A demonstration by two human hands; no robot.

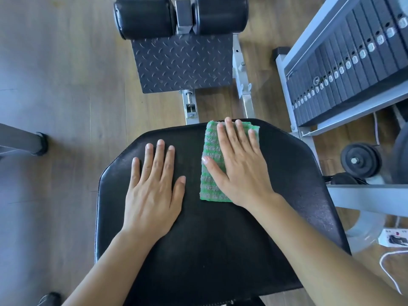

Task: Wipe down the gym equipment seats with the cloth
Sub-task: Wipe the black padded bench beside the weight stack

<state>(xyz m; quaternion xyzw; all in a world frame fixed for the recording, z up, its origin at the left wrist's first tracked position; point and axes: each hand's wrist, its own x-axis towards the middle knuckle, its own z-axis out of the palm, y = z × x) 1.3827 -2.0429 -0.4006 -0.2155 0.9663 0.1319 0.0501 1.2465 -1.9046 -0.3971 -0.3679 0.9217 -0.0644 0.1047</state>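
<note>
I have just the one view, a head-worn wide-angle camera looking almost straight down, close over the black seat (209, 239) (edges bend with the lens). It faces forward toward the foot plate (181, 65) at the top; wooden floor (55, 85) fills the left.

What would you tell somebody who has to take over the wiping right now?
Left hand: flat on the seat, fingers straight, holding nothing.
Right hand: flat on the cloth, pressing it onto the seat.
Cloth: folded, green and grey stripes, on the seat's far right part, reaching its far edge.
Done: the cloth is on the seat; how much is already wiped cannot be told.
Left: probably the left and near parts of this seat, then any other seats; none show here.
</note>
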